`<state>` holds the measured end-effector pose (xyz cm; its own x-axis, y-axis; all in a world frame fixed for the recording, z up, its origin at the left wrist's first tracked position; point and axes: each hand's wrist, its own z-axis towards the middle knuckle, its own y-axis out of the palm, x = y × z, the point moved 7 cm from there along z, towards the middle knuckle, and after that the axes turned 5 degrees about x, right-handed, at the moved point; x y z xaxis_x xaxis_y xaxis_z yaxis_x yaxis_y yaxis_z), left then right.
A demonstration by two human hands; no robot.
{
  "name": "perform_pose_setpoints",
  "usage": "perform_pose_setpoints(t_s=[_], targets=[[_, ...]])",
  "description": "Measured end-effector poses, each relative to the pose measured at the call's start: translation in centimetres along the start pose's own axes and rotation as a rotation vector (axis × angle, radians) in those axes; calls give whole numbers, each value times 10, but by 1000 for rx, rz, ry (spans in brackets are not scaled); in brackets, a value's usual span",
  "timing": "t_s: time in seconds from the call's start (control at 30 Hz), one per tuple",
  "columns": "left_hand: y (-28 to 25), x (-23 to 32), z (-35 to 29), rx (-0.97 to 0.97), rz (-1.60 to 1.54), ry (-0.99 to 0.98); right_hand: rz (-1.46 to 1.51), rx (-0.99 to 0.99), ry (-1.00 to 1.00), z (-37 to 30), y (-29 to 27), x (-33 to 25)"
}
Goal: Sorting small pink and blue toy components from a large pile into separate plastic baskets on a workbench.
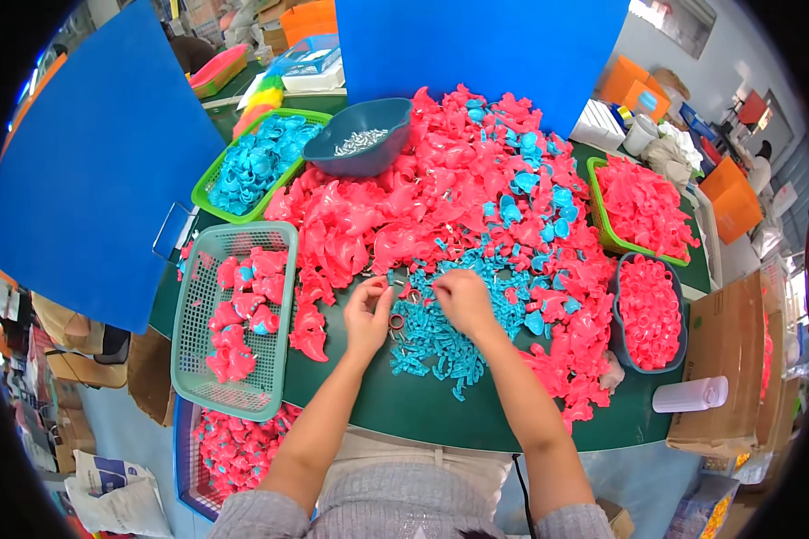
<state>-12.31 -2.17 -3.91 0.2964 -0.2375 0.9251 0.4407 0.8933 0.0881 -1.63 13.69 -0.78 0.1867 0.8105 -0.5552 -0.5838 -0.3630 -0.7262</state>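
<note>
My left hand is closed, with thumb and fingers brought together just left of a heap of small blue plastic clips. Whatever it holds is too small or hidden to name. Over the upper part of that heap, my right hand is bent down with its fingers pinched together. Its fingertips are hidden. Beside the left thumb lies a small dark red ring. Behind both hands rises a large pile of glossy pink plastic shells, with blue cup-shaped pieces scattered over its right side.
Left stands a green basket with pink-and-blue assembled pieces. A green tray of blue shells and a dark bowl of metal screws sit behind. Right are a tray and a tub of pink parts, a pale bottle and a cardboard box.
</note>
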Motion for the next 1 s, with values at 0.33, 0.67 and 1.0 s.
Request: perform_pose_setpoints(t_s=[0.33,0.67,1.0], targets=[[3,14,-26,-637,736,104,416,183,152,-2,-32,6],[-11,13,-31,-538,753,205,-479,-250,-77,5,66,-46],[-33,-12,-10,-98,19,-541,528,53,292,5,18,14]])
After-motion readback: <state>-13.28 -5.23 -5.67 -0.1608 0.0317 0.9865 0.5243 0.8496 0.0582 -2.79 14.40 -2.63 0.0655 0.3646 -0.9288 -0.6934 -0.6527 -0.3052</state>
